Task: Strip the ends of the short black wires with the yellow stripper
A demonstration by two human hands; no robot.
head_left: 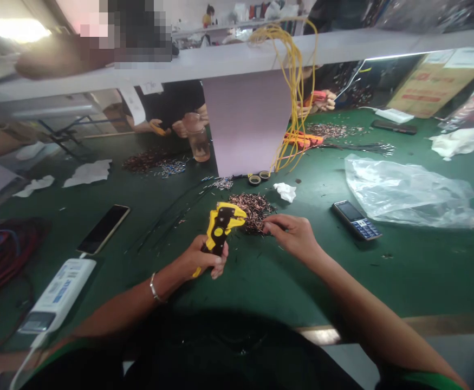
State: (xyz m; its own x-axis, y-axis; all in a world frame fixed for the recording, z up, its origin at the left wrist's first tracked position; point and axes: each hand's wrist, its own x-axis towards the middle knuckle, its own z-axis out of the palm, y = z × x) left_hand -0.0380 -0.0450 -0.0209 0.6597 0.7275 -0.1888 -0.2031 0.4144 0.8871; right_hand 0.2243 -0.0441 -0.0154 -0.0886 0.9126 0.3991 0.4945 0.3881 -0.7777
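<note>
My left hand (pixel 210 257) is wrapped round the handles of a yellow and black wire stripper (pixel 219 230), its jaws pointing right. Just beyond the tool lies a pile of short copper-coloured and dark wire pieces (pixel 253 208). At the pile's right edge is my right hand (pixel 291 233), thumb and fingertips pinched together. Whatever may be between those fingertips is too small to make out. Several thin dark wires (pixel 167 216) stretch across the green table to the left of the stripper.
On the left are a smartphone (pixel 104 229), a white power strip (pixel 60 292) and coiled red wires (pixel 7 252). A keypad phone (pixel 356 219) and a plastic bag (pixel 411 189) lie right. Yellow wires (pixel 296 92) hang from the shelf. Co-workers' hands (pixel 322 102) show beyond.
</note>
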